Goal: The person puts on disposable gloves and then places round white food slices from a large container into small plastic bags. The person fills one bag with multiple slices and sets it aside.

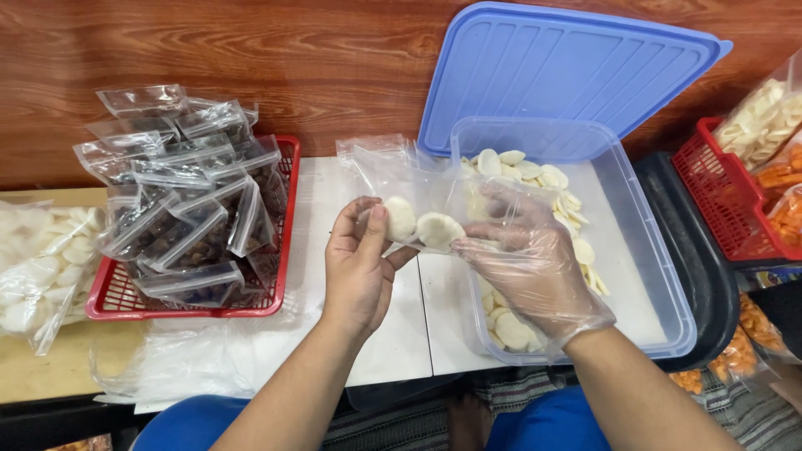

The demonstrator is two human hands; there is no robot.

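Left hand (361,266) — bare, fingers closed around the edge of a small clear bag (418,196), held above the white table (380,334). Two pale round crackers (422,225) sit inside the bag. Right hand (526,263) — in a thin plastic glove, fingers curled loosely against the bag's open side, over the clear tub (660,276) of crackers. Blue lid (568,67) leans behind. Red basket (280,250) of filled bags stands left.

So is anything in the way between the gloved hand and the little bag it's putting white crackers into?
Nothing visible blocks it. The right hand, in a clear glove, is already at the mouth of the small clear bag, which the bare left hand pinches. Two white crackers sit inside.
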